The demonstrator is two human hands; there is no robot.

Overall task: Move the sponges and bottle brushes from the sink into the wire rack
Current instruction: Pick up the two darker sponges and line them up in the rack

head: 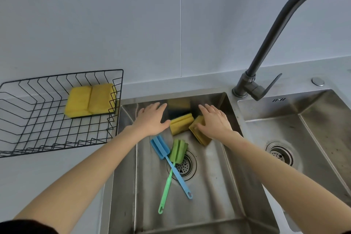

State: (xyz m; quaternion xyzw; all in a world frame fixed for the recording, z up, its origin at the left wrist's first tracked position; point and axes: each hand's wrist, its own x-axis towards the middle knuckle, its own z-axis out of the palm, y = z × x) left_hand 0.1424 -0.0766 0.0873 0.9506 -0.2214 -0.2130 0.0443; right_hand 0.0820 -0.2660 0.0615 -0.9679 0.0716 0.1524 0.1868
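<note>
Two yellow sponges (90, 100) lie side by side in the back right corner of the black wire rack (22, 119). In the left sink basin (218, 186), two more yellow sponges sit near the back wall: one (180, 123) between my hands, another (199, 135) tilted under my right hand (214, 121), whose fingers rest on it. My left hand (152, 118) hovers open just left of the middle sponge, fingers spread. A blue bottle brush (165, 156) and a green bottle brush (175, 156) lie crossed over the drain.
A dark grey faucet (266, 43) arches over the divider between the basins. The right basin (303, 129) has its own drain. A round metal button (317, 81) sits on the grey counter behind it. A pale wall rises at the back.
</note>
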